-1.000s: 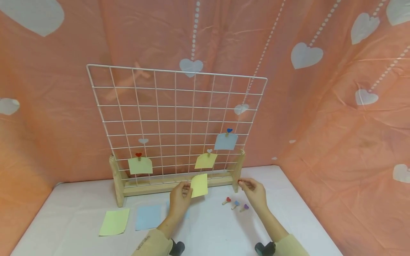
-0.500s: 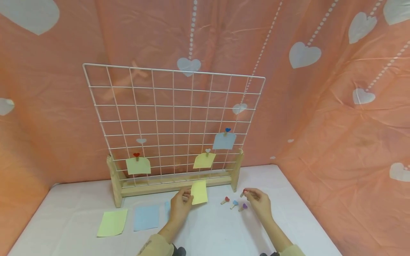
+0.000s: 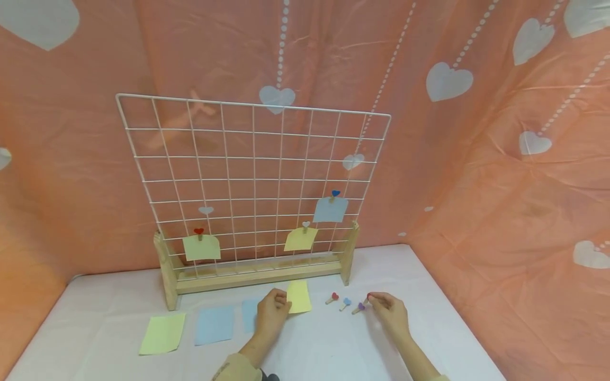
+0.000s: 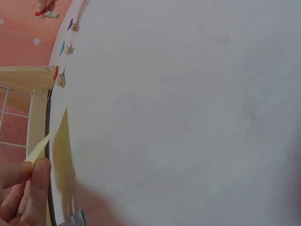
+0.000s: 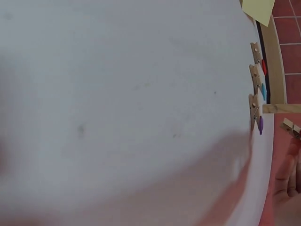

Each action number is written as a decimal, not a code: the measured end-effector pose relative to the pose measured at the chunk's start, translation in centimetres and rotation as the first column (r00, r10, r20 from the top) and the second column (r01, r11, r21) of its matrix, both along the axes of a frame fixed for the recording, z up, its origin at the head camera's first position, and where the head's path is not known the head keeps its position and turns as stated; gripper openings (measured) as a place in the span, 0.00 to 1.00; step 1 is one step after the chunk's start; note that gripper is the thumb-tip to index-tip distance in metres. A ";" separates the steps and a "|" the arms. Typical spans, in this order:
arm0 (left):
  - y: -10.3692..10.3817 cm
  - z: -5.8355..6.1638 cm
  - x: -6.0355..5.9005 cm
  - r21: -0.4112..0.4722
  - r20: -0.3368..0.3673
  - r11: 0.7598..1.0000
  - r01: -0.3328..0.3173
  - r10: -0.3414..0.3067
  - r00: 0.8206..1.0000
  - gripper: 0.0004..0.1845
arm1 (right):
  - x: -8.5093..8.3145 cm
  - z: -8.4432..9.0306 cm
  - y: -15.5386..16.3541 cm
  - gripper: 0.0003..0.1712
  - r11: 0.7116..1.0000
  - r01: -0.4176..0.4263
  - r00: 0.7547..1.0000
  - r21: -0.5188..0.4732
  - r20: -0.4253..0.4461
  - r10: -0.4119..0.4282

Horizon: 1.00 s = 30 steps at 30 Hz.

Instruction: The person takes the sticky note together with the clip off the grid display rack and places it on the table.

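Observation:
Between thumb and fingers, my left hand (image 3: 272,318) pinches a yellow paper note (image 3: 299,297) by its left edge, just in front of the rack's wooden base. My right hand (image 3: 393,316) pinches a small wooden clothespin (image 5: 289,126) by its red heart end, over the table's right side. On the table between the hands lie three heart clothespins: a red one (image 3: 333,298), a blue one (image 3: 345,304) and a purple one (image 3: 359,308). The purple one is nearest my right hand. In the left wrist view a second yellow surface (image 4: 62,155) shows below the pinched note.
A white wire grid (image 3: 254,180) on a wooden stand (image 3: 257,281) bears a green note (image 3: 202,248), a yellow note (image 3: 300,240) and a blue note (image 3: 330,210), each clipped. Another green note (image 3: 162,334) and two blue notes (image 3: 214,324) lie at the table's left.
Both hands have come down and nearer, away from the stand. The yellow note moves with my left hand, the red-heart clothespin with my right.

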<state>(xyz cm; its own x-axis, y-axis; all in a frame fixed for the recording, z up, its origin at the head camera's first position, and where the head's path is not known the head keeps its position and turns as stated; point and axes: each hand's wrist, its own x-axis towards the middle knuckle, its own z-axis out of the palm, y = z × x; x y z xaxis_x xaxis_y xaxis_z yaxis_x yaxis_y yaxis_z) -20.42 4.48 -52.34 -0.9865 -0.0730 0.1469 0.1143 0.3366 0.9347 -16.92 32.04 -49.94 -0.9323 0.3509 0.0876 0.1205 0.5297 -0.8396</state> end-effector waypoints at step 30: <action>1.1 -0.2 0.5 -0.211 0.011 0.977 -0.013 0.016 1.000 0.13 | 1.2 -2.7 2.0 0.22 0.999 0.047 0.987 -0.012 0.151 -0.045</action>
